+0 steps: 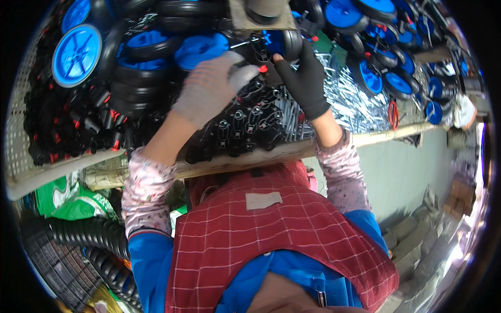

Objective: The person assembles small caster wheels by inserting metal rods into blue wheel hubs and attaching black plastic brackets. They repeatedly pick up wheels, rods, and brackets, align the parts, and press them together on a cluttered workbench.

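My left hand (211, 88), in a grey knit glove, is curled with its thumb tip at the red tab of a black plastic bracket (259, 48). Part of what lies between its fingers is hidden. A thin metal rod (239, 45) shows beside the bracket. My right hand (305, 83), in a black glove with a bare thumb tip, grips a black wheel with a blue hub (292, 44). The thumb lies at the near side of the wheel, while the other fingers are partly hidden behind it. Wheel and bracket are close together below a block-mounted metal cylinder (263, 10).
Several blue-hubbed wheels (77, 56) are piled left and back right. Black brackets (253, 120) lie along the near table edge (282, 151), with loose metal rods (349, 99) right of them. Red-handled scissors (393, 115) and a white perforated crate (18, 130) flank the work.
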The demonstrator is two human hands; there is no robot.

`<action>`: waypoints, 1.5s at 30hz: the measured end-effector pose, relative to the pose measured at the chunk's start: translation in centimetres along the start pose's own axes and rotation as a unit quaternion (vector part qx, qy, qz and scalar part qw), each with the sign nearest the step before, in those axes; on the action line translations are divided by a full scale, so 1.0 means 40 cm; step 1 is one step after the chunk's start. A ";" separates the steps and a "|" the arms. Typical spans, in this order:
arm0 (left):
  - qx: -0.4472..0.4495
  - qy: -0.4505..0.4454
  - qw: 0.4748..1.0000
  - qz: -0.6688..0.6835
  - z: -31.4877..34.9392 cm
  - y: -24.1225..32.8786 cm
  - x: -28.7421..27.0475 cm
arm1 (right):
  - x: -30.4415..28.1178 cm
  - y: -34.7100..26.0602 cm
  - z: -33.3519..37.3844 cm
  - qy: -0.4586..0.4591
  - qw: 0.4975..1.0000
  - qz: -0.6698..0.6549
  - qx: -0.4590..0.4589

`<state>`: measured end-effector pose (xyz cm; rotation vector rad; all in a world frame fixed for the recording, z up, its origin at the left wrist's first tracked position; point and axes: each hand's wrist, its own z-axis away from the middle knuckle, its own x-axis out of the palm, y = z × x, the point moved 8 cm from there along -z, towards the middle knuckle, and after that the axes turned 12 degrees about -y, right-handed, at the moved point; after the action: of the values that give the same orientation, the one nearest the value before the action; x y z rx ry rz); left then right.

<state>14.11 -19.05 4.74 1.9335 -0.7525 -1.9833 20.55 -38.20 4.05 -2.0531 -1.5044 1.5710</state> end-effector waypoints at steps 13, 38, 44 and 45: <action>-0.091 -0.074 0.928 -0.353 -0.045 -0.043 -0.025 | -0.304 0.184 -0.176 -0.236 0.967 0.072 -0.070; 0.349 0.160 0.912 -0.145 0.198 0.128 -0.083 | -0.032 -0.320 -0.024 -0.165 0.903 0.110 -0.382; 0.356 0.168 0.912 -0.114 0.155 0.165 -0.094 | -0.060 -0.326 -0.016 -0.159 0.893 0.138 -0.398; 0.360 0.212 0.906 -0.068 0.146 0.167 -0.116 | -0.082 -0.327 -0.023 -0.109 0.908 0.118 -0.387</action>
<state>7.61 -21.09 12.11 2.7601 -1.3769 -1.3342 13.48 -33.96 14.77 -2.5964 -2.3307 1.4529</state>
